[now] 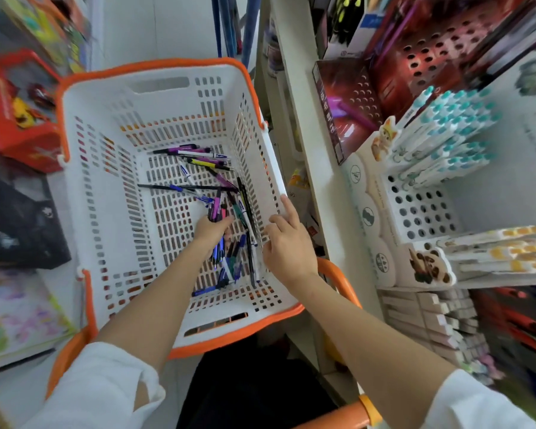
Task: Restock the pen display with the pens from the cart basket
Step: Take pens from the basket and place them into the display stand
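ideally the left hand (212, 229), fingers curled round several pens (218, 212), lifts them aligned; the right hand (287, 244), fingers relaxed, steadies the cart basket (112, 187).

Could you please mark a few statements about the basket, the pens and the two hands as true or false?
1. The left hand grips a bunch of pens inside the basket. True.
2. Apart from that bunch, the basket holds no pens. False: loose pens lie scattered on its floor.
3. The right hand is at the shelf, holding a pen. False: it rests on the basket's right wall and no pen shows in it.
4. Teal-capped pens stand in a white display to the right of the basket. True.
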Demonstrator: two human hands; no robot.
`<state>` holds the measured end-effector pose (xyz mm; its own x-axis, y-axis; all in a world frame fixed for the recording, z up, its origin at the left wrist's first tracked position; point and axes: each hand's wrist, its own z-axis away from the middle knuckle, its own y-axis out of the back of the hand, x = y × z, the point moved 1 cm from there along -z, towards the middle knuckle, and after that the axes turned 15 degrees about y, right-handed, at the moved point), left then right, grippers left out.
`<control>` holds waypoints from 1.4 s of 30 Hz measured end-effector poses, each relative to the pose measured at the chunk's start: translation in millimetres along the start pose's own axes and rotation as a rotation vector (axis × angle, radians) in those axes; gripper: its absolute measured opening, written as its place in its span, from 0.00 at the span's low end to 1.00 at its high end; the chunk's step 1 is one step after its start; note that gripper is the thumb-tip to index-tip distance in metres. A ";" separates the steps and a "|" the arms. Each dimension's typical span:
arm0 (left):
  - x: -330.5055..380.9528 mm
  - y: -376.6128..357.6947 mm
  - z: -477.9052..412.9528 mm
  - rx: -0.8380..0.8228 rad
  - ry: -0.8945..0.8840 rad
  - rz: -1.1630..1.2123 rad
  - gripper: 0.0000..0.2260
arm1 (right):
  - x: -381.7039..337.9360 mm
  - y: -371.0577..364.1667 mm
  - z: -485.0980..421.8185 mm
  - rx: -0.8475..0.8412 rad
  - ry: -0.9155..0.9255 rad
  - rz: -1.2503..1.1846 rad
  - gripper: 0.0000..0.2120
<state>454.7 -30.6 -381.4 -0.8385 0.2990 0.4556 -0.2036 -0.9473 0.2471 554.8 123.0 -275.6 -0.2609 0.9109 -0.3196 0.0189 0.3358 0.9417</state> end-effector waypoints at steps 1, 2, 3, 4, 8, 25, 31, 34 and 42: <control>1.2 4.9 5.6 0.000 -0.003 -0.006 0.09 | -0.1 0.3 -0.3 0.000 0.001 0.004 0.06; 1.9 9.9 8.3 -0.003 0.006 0.001 0.07 | 0.1 0.2 -0.6 0.000 0.000 0.008 0.06; 2.1 15.0 9.9 -0.003 0.029 0.016 0.08 | 0.1 0.2 -0.8 -0.001 -0.001 0.011 0.06; 1.9 20.6 12.2 -0.002 0.054 0.031 0.09 | 0.2 0.3 -1.0 -0.002 -0.001 0.015 0.06; 7.9 38.0 27.9 0.065 0.052 0.201 0.08 | 0.2 0.8 0.2 -0.017 0.011 0.041 0.07; 78.7 80.8 116.6 -0.163 -0.162 0.947 0.05 | -42.2 14.8 -34.9 -0.045 -0.002 -0.504 0.11; 74.2 83.1 141.7 -0.343 -0.259 0.970 0.10 | -41.7 51.8 -63.2 0.211 -0.032 -0.685 0.16; 71.1 66.4 153.6 -0.412 -0.211 0.915 0.15 | -62.8 52.7 -76.2 0.146 0.123 -0.543 0.22; 66.1 56.3 153.2 -0.225 -0.219 0.944 0.12 | -61.1 60.4 -70.5 0.235 0.230 -0.251 0.20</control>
<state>465.3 -46.6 -206.3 -0.5989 -0.5957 0.5352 0.3894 -0.8006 -0.4554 503.8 70.7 -191.8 -0.4937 0.7255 -0.4796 0.1403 0.6107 0.7793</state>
